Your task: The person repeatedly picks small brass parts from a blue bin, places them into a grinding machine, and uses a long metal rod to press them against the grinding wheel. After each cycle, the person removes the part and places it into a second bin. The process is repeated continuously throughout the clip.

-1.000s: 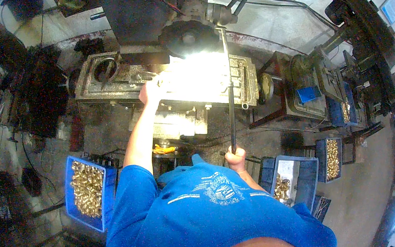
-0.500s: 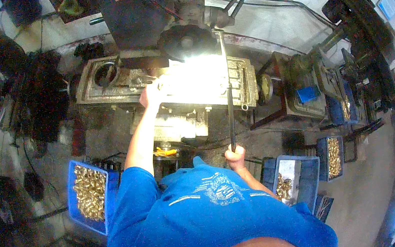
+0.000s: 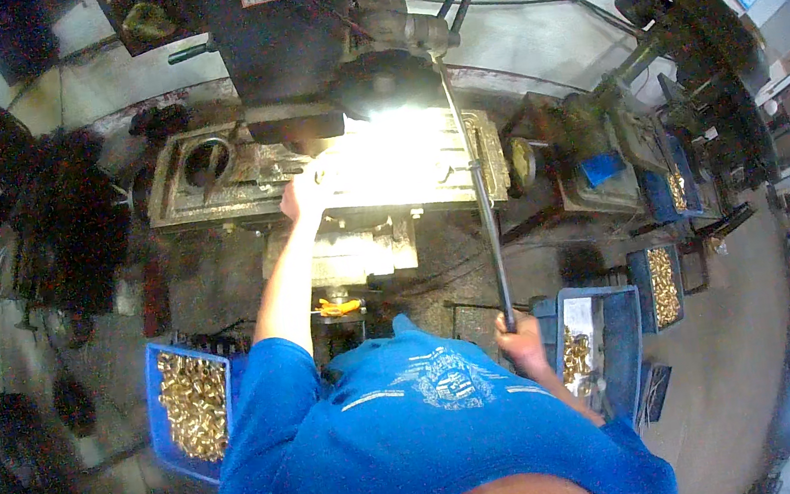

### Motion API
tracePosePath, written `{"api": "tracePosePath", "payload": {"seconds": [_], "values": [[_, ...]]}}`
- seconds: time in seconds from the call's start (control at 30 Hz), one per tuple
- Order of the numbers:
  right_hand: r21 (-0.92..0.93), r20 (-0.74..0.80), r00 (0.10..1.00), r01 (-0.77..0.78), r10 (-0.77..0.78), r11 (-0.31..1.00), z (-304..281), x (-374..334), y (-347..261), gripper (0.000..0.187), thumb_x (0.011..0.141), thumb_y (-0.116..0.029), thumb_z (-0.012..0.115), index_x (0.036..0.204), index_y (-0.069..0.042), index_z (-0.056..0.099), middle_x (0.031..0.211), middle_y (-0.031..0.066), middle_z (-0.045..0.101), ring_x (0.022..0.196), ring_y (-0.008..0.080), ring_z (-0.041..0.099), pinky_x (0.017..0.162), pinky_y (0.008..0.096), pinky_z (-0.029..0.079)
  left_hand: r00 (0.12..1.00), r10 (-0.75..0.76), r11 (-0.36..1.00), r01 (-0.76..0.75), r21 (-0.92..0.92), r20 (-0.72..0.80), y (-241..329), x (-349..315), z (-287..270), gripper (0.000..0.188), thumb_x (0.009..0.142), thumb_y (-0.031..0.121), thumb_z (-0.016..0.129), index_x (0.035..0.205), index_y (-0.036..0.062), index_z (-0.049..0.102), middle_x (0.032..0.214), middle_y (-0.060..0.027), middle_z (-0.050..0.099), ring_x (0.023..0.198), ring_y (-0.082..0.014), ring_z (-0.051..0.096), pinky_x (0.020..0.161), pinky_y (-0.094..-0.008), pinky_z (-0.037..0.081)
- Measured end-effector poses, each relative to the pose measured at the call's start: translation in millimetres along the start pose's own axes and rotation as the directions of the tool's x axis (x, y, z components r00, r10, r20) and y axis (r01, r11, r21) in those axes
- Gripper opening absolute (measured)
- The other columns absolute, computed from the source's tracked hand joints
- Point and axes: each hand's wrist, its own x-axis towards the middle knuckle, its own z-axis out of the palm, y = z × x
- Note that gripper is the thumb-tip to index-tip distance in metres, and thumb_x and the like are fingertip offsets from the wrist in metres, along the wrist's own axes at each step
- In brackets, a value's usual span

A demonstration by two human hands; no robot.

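Observation:
My right hand [image 3: 520,339] is closed round the lower end of a long dark lever [image 3: 484,204], which runs up to a pivot on the machine head [image 3: 416,34]. My left hand [image 3: 305,197] reaches out to the machine's metal table [image 3: 177,202], beside the brightly lit work area. Glare washes out its fingers and whatever they touch, so I cannot make out what they hold. A dark round part [image 3: 382,82] sits just above the glare.
At my left is a blue bin [image 3: 159,422] of brass-coloured parts. Another blue bin [image 3: 621,347] at my right holds similar parts, with a smaller bin [image 3: 649,312] beyond it. An orange item [image 3: 339,307] lies below the table. A side bench [image 3: 601,203] stands at right.
My right hand has moved right and towards me, swinging the lever's lower end with it. My left hand stays at about the same spot on the table. The whole view has shifted slightly.

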Motion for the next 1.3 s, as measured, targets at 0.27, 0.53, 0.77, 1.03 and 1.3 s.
{"api": "tracePosePath", "payload": {"seconds": [0.27, 0.53, 0.77, 1.03, 1.3], "values": [[0.867, -0.064, 0.876, 0.285, -0.478, 0.408, -143.3, -61.5, -77.2, 0.045, 0.073, -0.04, 0.064, 0.089, 0.0, 0.05, 0.074, 0.0049, 0.047, 0.06, 0.0138, 0.044, 0.038, 0.0242, 0.035, 0.999, 0.04, 0.999, -0.041, -0.036, -0.022, -11.7, 7.0, 11.7, 0.044, 0.066, 0.055, 0.061, 0.081, 0.0136, 0.064, 0.078, -0.012, 0.064, 0.076, -0.0302, 0.062, 0.065, -0.0404, 0.048], [0.852, -0.042, 0.964, 0.171, -0.261, 0.494, -92.7, -54.6, -51.8, 0.047, 0.066, -0.04, 0.065, 0.085, 0.003, 0.053, 0.068, 0.0095, 0.053, 0.052, 0.0172, 0.049, 0.039, 0.0257, 0.039, 0.974, 0.221, 0.965, -0.225, -0.134, -0.044, -16.4, 8.2, 11.1, 0.047, 0.071, 0.053, 0.058, 0.08, 0.0076, 0.064, 0.078, -0.0142, 0.063, 0.073, -0.0325, 0.062, 0.062, -0.0415, 0.047], [0.787, -0.045, 0.993, 0.103, -0.109, 0.608, -79.7, -47.8, -40.9, 0.05, 0.059, -0.039, 0.069, 0.082, 0.003, 0.055, 0.067, 0.0095, 0.054, 0.052, 0.0168, 0.049, 0.041, 0.0259, 0.04, 0.968, 0.21, 0.967, -0.227, -0.117, -0.138, -13.3, -4.4, 3.3, 0.036, 0.072, 0.046, 0.06, 0.083, 0.0126, 0.064, 0.072, -0.0116, 0.063, 0.069, -0.0319, 0.061, 0.06, -0.0425, 0.046], [0.777, 0.002, 1.0, -0.019, 0.028, 0.629, -71.9, -39.3, -21.2, 0.035, 0.051, -0.006, 0.045, 0.082, 0.006, 0.055, 0.068, 0.014, 0.055, 0.053, 0.02, 0.051, 0.042, 0.0285, 0.044, 0.946, 0.194, 0.965, -0.232, -0.122, -0.259, -3.2, -9.3, 15.7, 0.029, 0.071, 0.043, 0.061, 0.084, 0.0167, 0.065, 0.068, -0.0116, 0.063, 0.068, -0.0316, 0.061, 0.059, -0.0428, 0.045], [0.787, 0.004, 0.998, -0.044, 0.065, 0.616, -67.5, -42.9, -10.4, 0.036, 0.051, -0.006, 0.044, 0.083, 0.006, 0.056, 0.069, 0.0135, 0.056, 0.052, 0.0197, 0.052, 0.042, 0.0279, 0.044, 0.945, 0.236, 0.968, -0.25, -0.035, -0.226, -4.2, 5.9, 31.6, 0.02, 0.079, 0.032, 0.053, 0.085, 0.0151, 0.061, 0.073, -0.0124, 0.063, 0.072, -0.031, 0.061, 0.063, -0.0415, 0.046]]}}
